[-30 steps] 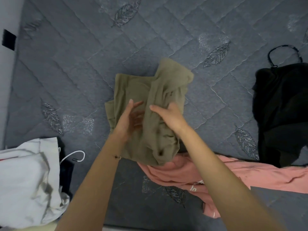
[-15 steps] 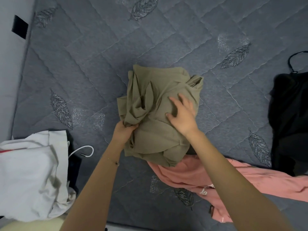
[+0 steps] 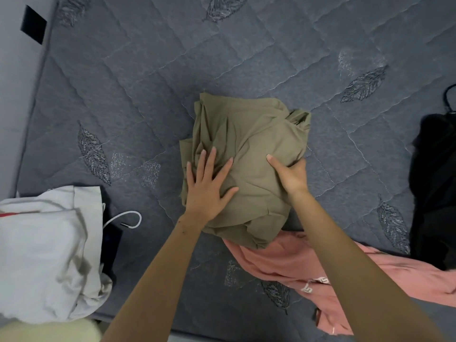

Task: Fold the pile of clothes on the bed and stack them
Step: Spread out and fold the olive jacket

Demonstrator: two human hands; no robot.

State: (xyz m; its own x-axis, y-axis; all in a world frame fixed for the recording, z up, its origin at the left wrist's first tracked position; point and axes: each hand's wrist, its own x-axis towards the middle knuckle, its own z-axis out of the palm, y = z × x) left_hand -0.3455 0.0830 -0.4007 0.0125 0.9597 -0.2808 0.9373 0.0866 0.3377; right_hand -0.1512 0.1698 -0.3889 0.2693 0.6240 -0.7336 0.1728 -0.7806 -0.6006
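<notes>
An olive-green garment [image 3: 249, 134] lies bundled in rough folds in the middle of the grey quilted bed [image 3: 148, 70]. My left hand [image 3: 207, 186] lies flat on its left side with fingers spread. My right hand [image 3: 291, 174] grips the bundle's right edge, thumb on top and fingers tucked round the side. The bundle's near edge overlaps a pink garment [image 3: 308, 265] that stretches to the right. A black garment [image 3: 436, 181] lies at the right edge. White cloth [image 3: 42, 255] is heaped at the near left.
A white cable [image 3: 128, 218] and a dark flat object [image 3: 111, 240] lie beside the white cloth. The bed's left edge meets a pale wall with a black patch [image 3: 33, 24]. A black strap loop [image 3: 447, 99] sits above the black garment.
The olive garment was folded over and pressed down into a flatter bundle. My left hand let go of its edge and now lies flat on top. My right hand shifted to the right edge.
</notes>
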